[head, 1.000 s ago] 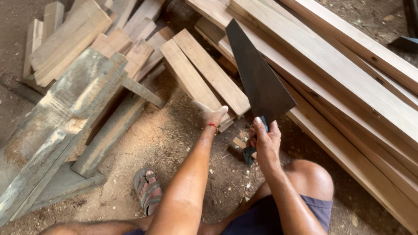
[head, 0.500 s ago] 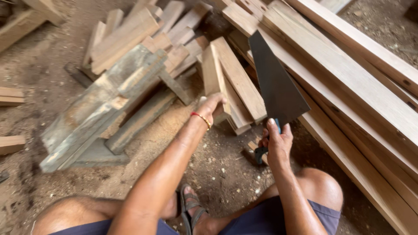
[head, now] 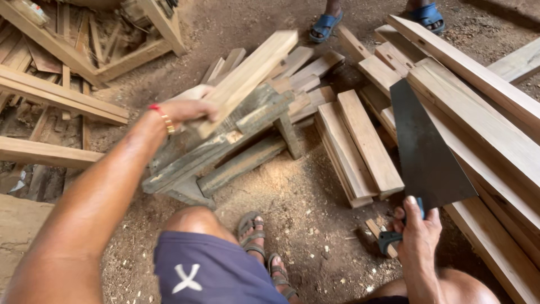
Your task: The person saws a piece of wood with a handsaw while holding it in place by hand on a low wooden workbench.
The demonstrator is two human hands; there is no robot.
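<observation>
The left hand holds one end of a long pale wood board. The board is up in the air, tilted, over a grey wooden sawhorse. It may touch the sawhorse top, but that is hard to see. The right hand is closed around the handle of a dark hand saw. The saw blade points up and away. Short planks lie on the dirt floor between the sawhorse and the saw. Long planks lie at the right. Sawdust covers the floor. Another person's blue sandals show at the top.
</observation>
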